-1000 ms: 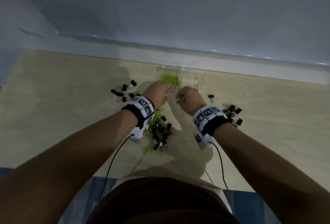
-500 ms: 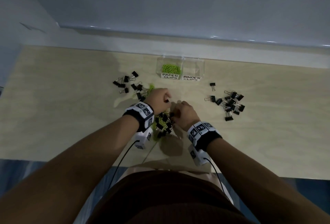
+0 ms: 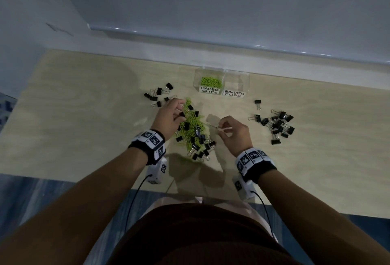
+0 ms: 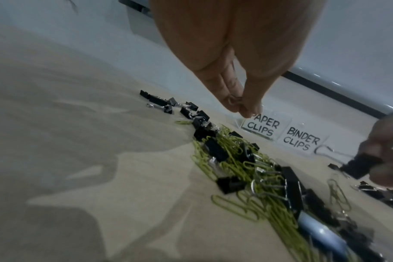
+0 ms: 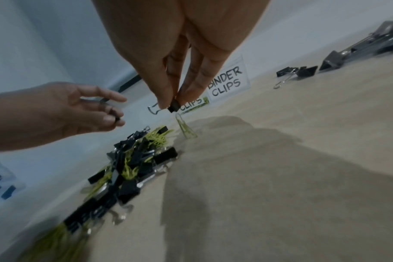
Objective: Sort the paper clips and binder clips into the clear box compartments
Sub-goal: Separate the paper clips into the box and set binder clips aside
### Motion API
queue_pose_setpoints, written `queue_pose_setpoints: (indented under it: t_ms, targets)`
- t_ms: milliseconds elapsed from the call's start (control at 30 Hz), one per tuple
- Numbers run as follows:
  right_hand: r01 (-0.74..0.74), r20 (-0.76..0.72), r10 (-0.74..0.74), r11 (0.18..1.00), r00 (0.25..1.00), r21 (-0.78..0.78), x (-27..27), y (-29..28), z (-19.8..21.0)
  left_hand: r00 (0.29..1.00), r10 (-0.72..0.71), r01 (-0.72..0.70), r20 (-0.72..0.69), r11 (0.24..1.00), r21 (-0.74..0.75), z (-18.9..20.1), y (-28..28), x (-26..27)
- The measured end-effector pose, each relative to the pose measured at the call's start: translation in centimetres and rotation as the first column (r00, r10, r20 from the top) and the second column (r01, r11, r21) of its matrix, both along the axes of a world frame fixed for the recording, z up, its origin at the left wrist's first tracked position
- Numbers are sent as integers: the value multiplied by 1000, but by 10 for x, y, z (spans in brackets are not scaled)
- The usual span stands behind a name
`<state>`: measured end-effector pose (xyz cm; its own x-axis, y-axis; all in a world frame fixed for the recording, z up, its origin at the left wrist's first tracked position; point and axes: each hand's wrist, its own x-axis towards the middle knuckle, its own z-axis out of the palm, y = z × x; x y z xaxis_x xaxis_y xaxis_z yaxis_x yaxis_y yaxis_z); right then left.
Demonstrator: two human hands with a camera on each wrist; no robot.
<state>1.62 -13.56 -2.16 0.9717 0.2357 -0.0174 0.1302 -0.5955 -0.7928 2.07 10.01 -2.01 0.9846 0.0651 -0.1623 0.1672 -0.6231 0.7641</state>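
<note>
Clear box [image 3: 221, 74] at table [image 3: 84, 117] back, mixed clip pile [image 3: 193, 131] before it, binder clip clusters left [image 3: 158, 94] and right [image 3: 276, 126]

both forearms reach forward, each with a banded wrist. the left hand [image 3: 170, 114] hangs palm down with fingers loosely curled, thumb and fingertips drawn together. the right hand [image 3: 233, 130] points down, thumb and fingertips pinching a small black clip [image 5: 174, 107].

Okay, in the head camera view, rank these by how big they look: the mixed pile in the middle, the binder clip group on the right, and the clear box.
Largest to smallest:
1. mixed pile
2. and 3. clear box and right binder clip group: too alike to rank, and the box sits farther away.
</note>
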Motion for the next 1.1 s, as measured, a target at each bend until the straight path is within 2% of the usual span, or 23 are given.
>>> queue_pose_setpoints:
  t_ms: [200, 267, 400, 500, 567, 633, 700, 800, 933, 1067, 1100]
  targets:
    - [183, -137, -165, 974, 977, 132, 7, -11, 9, 997, 57, -61, 44, 993, 101, -11, 13, -16]
    - [221, -159, -207, 972, 965, 81, 11, -19, 9, 993, 107, -112, 41, 984, 137, -17, 26, -20]
    - [360, -97, -371, 926, 924, -112, 21, -49, -5, 984, 175, -177, 31, 954, 243, -27, 54, -24]
    - [402, -75, -428, 887, 901, -227, 22, -68, -15, 988, 147, -154, 46, 919, 362, -29, 62, -26]
    - [353, 46, -358, 878, 933, -323, 18, -68, -18, 993, 37, -86, 113, 880, 467, -27, 57, -26]
    - [261, 144, -221, 884, 965, -389, 10, -55, -14, 995, -54, 7, 88, 885, 466, -15, 34, -23]
    - [118, 133, -67, 894, 989, -432, -1, -36, -9, 981, -192, 171, 15, 906, 386, -8, 4, -22]
    - [-51, 53, 81, 904, 995, -426, -17, -8, -7, 929, -365, 358, -58, 850, 385, -7, -34, -23]
    - [-127, -144, 66, 874, 987, -469, -26, 16, -6, 937, -334, 342, -97, 830, 440, -19, -50, -22]
    - [-188, -197, 106, 868, 975, -460, -28, 22, -6, 938, -338, 337, -70, 853, 398, -24, -51, -23]
    - [-168, -218, 79, 888, 973, -429, -27, 22, -7, 939, -340, 334, -52, 862, 382, -23, -50, -24]
